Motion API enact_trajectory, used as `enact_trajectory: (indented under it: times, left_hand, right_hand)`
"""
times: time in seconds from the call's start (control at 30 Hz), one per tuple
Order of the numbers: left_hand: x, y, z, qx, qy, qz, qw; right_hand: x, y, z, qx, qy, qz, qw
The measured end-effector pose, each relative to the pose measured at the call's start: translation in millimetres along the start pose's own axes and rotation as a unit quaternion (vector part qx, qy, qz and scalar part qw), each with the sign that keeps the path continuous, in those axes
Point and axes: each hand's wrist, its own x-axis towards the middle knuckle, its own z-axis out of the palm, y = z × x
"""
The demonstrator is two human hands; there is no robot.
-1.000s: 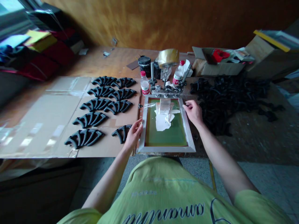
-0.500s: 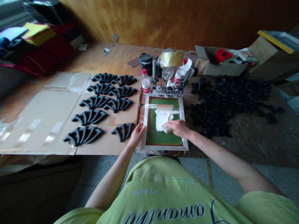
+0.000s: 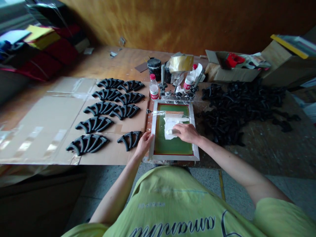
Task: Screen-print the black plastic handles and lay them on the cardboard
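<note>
1. Here, a wooden table (image 3: 103, 64) is backed by an orange wall (image 3: 172, 23).
2. The frame (image 3: 172, 157), at 6 o'clock, is gripped by the left hand (image 3: 144, 141), its rag (image 3: 170, 124) by the right hand (image 3: 187, 133).
3. The bottle (image 3: 154, 90) label cannot be read.

A silver-framed screen (image 3: 172, 157) with green mesh lies flat, long sides running 12 to 6 o'clock; a crumpled white cloth (image 3: 170, 124) rests on the mesh toward its 12 o'clock end

Nothing cleanly readable. Yellow-green T-shirt (image 3: 172, 197) carries dark cursive lettering, upside down, plus a faint smaller line, both illegible. Red-and-white label on the red-capped clear plastic bottle (image 3: 153, 89): too small.
</note>
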Motion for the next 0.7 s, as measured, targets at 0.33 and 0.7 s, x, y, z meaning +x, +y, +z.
enact_trajectory:
  times: [0.33,0.7]
  left_hand:
    - [-27,105,8.9,-0.058,0.085,0.13,0.986]
    - [7,180,36.6,-0.136,0.069,0.246,0.957]
  right_hand:
    - [40,91,-78,0.053,0.222,0.233,0.945]
    - [-18,31,31,-0.055,-0.008,0.201,0.978]
